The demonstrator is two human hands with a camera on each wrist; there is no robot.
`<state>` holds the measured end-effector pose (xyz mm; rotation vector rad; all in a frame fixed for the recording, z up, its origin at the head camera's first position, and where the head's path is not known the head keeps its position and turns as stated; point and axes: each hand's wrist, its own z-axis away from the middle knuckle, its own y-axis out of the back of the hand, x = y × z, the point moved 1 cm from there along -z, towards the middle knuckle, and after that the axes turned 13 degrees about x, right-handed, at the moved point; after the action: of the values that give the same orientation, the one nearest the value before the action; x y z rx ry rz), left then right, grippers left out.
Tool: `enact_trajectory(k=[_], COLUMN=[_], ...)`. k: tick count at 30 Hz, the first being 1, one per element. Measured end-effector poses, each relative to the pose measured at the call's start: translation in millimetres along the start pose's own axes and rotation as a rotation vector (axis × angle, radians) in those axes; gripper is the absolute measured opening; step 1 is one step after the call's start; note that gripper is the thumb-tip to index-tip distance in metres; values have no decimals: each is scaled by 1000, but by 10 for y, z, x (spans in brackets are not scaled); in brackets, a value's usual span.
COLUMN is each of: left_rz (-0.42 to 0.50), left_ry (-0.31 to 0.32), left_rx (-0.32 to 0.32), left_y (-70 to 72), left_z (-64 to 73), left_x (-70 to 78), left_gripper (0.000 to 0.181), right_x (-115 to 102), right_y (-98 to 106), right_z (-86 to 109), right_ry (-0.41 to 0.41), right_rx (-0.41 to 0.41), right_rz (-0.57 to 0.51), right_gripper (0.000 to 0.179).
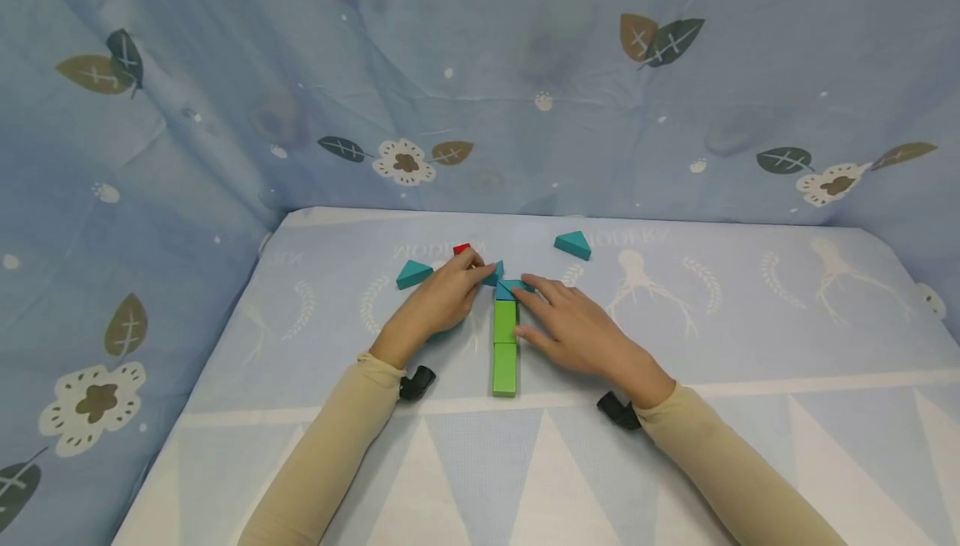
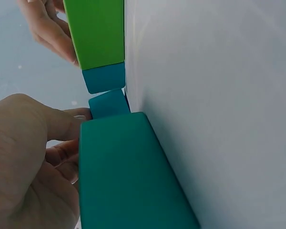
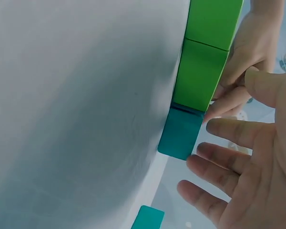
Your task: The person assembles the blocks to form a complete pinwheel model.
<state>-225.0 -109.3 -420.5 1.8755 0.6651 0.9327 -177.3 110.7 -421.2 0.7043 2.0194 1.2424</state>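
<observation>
Two green blocks (image 1: 505, 369) lie end to end in a line on the cloth. Against their far end lies a blue triangular block (image 1: 505, 291), with a teal triangular block (image 3: 181, 132) beside it on the right. My left hand (image 1: 448, 294) pinches another blue triangular block (image 2: 109, 104) just beyond the line's far end, close to the first. My right hand (image 1: 573, 325) has its fingers loosely extended, fingertips right at the teal block and thumb beside the green blocks. In the left wrist view, a large teal block (image 2: 128, 171) stands in front of the left fingers.
Teal triangular blocks lie at the far left (image 1: 414, 274) and far right (image 1: 573, 244). A red block (image 1: 461, 248) shows partly behind the left hand. Black wrist cameras (image 1: 417, 383) sit under both wrists. A patterned curtain (image 1: 510, 71) rises behind the cloth-covered table (image 1: 750, 304).
</observation>
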Motion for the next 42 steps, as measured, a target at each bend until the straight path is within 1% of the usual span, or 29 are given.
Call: enact_trajectory(k=[4, 9, 13, 20, 23, 27, 29, 35, 39, 42], left_rz=[-7, -12, -27, -61, -59, -43, -35, -19, -8, -10], left_ry=[9, 7, -5, -36, -41, -33, -38, -57, -56, -60], left_rx=[-11, -18, -19, -31, -30, -7, 2, -8, -13, -23], left_y=[-8, -24, -28, -39, -44, -41, -43, -47, -52, -64], left_z=[-3, -8, -8, -11, -14, -19, -23, -28, -20, -16], left_x=[11, 26, 42, 81, 88, 71, 61, 71, 79, 80], left_gripper=[38, 39, 40, 41, 41, 42, 40, 38, 38, 39], right_x=[30, 57, 63, 50, 8, -97, -151, -279, -323, -327], right_y=[-25, -46, -51, -35, -14, 28, 54, 118, 114, 103], right_z=[-21, -29, -30, -23, -12, 2, 14, 65, 77, 78], right_ry=[8, 0, 2, 15, 24, 51, 70, 115, 119, 125], right_rx=[13, -20, -36, -41, -39, -36, -49, -115, -152, -155], right_rz=[-20, -36, -42, -33, -22, -4, 3, -32, -49, -41], right_gripper=[58, 59, 59, 58, 56, 57, 59, 68, 71, 71])
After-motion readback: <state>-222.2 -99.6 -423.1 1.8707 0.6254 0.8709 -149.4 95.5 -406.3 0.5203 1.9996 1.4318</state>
